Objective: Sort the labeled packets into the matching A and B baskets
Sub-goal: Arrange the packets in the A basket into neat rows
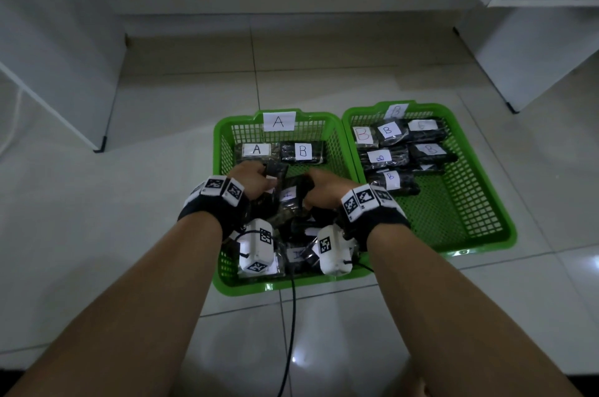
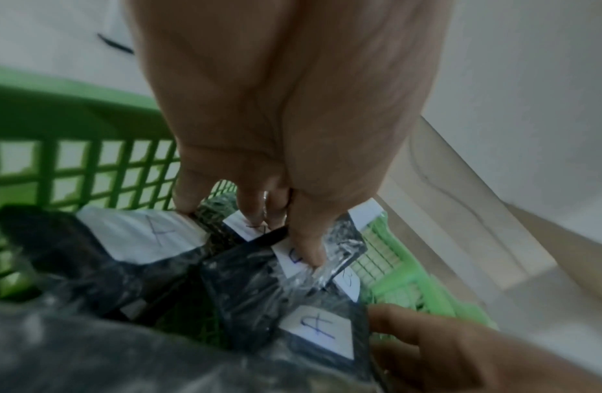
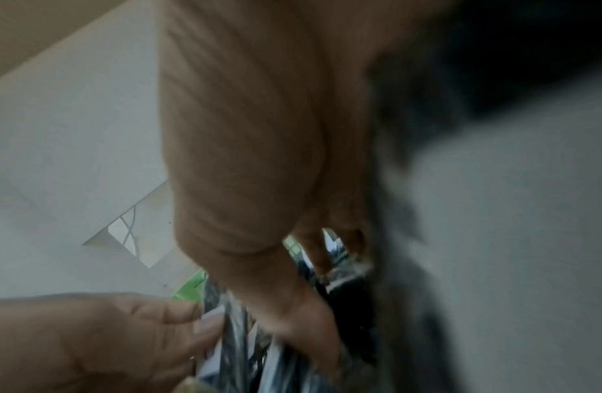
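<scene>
Both hands are down in the green basket marked A [image 1: 220, 143], among several black packets with white labels. My left hand [image 1: 259, 177] pinches the edge of a clear-wrapped black packet [image 2: 259, 268]; its thumb covers part of the blue letter on the label, so I cannot read it. My right hand [image 1: 319, 186] grips a packet labelled A [image 2: 318, 327] just to the right. A packet labelled A [image 1: 256, 149] and one labelled B [image 1: 303, 151] lie at the back of this basket. The green basket marked B [image 1: 453, 114] holds several B packets [image 1: 387, 130].
The two baskets stand side by side on a pale tiled floor [image 1: 340, 331]. White cabinets [image 1: 58, 56] flank the area left and right, with a step behind. A black cable [image 1: 293, 315] runs from the wrist cameras towards me. The near half of basket B shows bare mesh [image 1: 453, 208].
</scene>
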`<action>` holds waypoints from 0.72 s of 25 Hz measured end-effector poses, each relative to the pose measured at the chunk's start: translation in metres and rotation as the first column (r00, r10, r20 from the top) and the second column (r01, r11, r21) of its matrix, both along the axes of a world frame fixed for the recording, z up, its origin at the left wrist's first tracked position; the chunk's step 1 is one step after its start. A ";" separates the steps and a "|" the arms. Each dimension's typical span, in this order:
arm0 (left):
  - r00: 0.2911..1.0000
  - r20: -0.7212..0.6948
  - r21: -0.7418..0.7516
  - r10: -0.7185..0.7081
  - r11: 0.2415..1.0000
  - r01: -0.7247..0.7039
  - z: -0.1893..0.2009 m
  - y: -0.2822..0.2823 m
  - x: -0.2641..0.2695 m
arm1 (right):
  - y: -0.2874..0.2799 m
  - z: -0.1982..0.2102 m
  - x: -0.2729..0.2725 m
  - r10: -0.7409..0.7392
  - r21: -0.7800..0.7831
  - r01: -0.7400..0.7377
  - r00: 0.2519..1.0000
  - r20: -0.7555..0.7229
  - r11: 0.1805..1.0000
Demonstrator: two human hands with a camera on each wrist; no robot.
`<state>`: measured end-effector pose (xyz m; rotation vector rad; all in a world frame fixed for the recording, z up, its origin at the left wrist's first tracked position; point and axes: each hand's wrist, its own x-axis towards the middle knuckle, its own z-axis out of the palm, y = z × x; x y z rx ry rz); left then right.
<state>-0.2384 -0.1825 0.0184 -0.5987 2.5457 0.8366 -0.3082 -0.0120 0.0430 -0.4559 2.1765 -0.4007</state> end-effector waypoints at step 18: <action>0.981 0.009 0.216 0.192 0.958 -0.189 0.026 -0.001 0.001 | -0.009 0.015 0.013 0.164 -0.088 -0.159 0.985 0.050 0.983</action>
